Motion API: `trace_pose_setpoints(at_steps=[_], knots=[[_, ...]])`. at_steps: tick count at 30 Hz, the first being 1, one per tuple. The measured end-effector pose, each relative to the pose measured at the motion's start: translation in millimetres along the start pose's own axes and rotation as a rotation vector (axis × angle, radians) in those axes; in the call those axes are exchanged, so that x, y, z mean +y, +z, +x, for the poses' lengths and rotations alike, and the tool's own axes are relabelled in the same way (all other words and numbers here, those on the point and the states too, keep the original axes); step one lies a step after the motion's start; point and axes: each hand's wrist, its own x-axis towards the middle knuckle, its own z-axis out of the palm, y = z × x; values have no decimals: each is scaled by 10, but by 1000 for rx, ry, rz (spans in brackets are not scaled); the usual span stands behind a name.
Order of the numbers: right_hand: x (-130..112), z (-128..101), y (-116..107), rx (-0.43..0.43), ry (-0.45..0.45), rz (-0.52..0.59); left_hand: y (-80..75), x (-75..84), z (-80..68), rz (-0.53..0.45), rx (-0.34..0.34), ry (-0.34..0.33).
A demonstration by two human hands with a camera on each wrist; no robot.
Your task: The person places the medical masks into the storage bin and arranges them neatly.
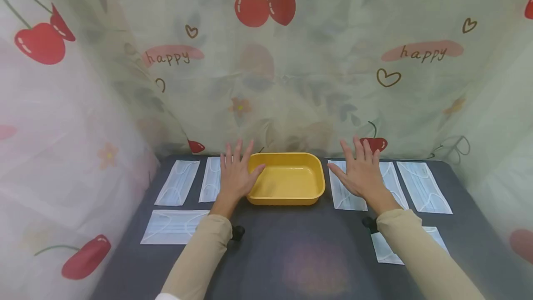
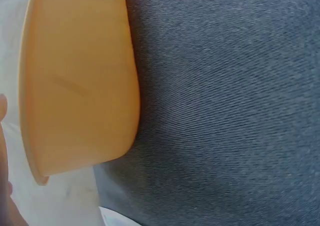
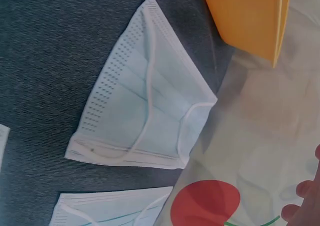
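A yellow rectangular tub [image 1: 287,202] stands near the far edge of the table. My left hand [image 1: 238,175] is held with fingers spread beside the tub's left end, overlapping its rim in the head view; whether it touches cannot be told. My right hand [image 1: 361,172] has its fingers spread too, in front of a pale blue face mask [image 1: 347,198] to the right of the tub. Neither hand holds anything. In the right wrist view, that flat mask [image 3: 145,90] shows its white ear loops, with some fingertips [image 3: 305,188] at the right edge.
More face masks lie flat on the dark grey table [image 1: 275,253]: one at far left [image 1: 177,183], one in front of it [image 1: 172,227], one at far right [image 1: 424,187] and one partly under the right sleeve [image 1: 420,249]. A cherry-printed curtain [image 1: 291,82] surrounds the table's back and sides.
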Motion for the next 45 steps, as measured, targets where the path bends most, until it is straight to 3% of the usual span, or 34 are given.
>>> trace_pose_setpoints(at_steps=[9,16,19,26,33,45], knots=[[1,-108,41,-9,8,15,71,-89,-56,-75,9,-17],[71,-215,89,-33,20,55,136,-127,-94,-149,64,22],[117,-272,110,-58,30,87,162,-126,-118,-209,56,21],[142,-374,137,-129,80,198,158,-105,-155,-312,-21,-65],[191,-447,186,-159,133,266,205,-111,-185,-384,-36,-136],[285,-601,302,-145,177,351,249,-75,-212,-499,-92,-253]])
